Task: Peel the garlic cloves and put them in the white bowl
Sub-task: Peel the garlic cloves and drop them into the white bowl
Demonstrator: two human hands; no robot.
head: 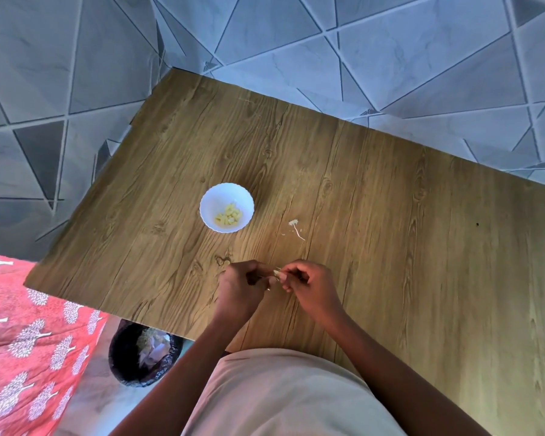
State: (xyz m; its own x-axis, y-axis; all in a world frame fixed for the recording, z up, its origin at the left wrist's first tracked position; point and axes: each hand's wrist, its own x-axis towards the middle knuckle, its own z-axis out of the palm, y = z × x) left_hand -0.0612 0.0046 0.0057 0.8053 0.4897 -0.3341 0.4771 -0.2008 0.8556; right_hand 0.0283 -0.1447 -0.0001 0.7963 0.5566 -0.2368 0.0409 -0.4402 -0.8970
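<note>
Wooden table (390, 215), pale half-peeled garlic clove (277, 273) between fingertips.

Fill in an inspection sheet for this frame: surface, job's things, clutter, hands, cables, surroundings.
Surface: wooden table, grain pattern.
Job's things: white bowl upright, holding peeled cloves; one garlic clove between both hands.
Clutter: garlic scraps on the table right of the bowl.
Hands: left hand and right hand both pinch the clove above the table.
Cables: nothing seen.
Surroundings: black bin by the table's near-left corner, red patterned cloth, grey tiled floor.
</note>
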